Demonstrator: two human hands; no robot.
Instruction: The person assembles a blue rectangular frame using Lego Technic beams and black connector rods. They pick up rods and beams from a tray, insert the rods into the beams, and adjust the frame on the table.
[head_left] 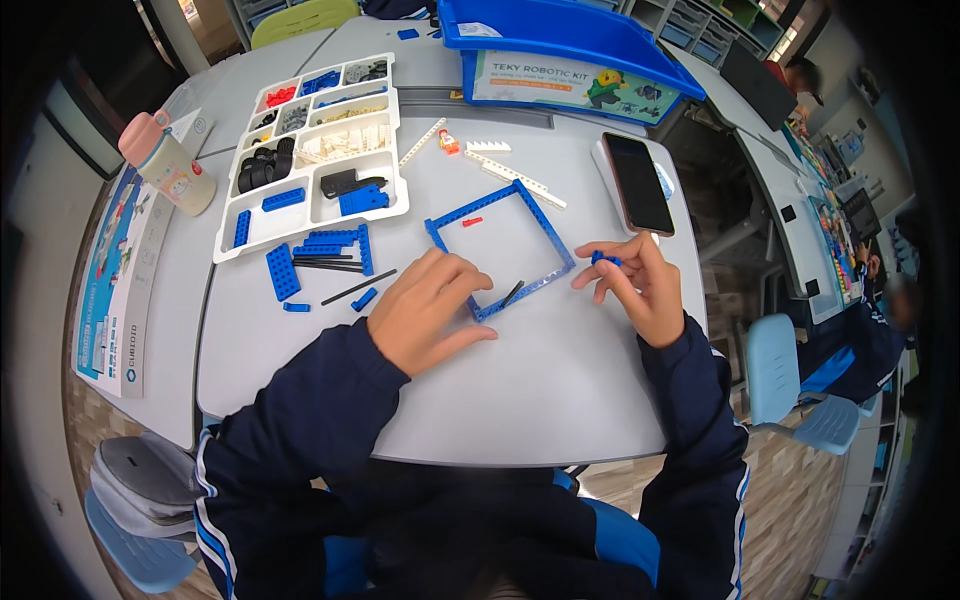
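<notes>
Navy jacket (450, 520): nearest to us, its sleeves reaching over the pale grey table (560, 390).
Blue beam frame (474, 205): on the table between our left hand (425, 310) and right hand (640, 285).
Handling: we judge it light, hard plastic, not slippery, stiff along each beam but apt to twist or part at the joints; we would take hold beside a corner, pinching the beam's flanks.
Looks: four-sided, bright blue, with rows of small holes; a slim black axle (513, 293) leans at the near corner, and a red pin (472, 221) lies inside the outline, apart from the beams.
Left fingers: bent, thumb spread well away, nothing visibly gripped; they overlap the frame's left side, and we cannot tell if they touch.
Right fingers: curled nearly together around a small blue connector (600, 258), just beside the frame's right corner.
</notes>
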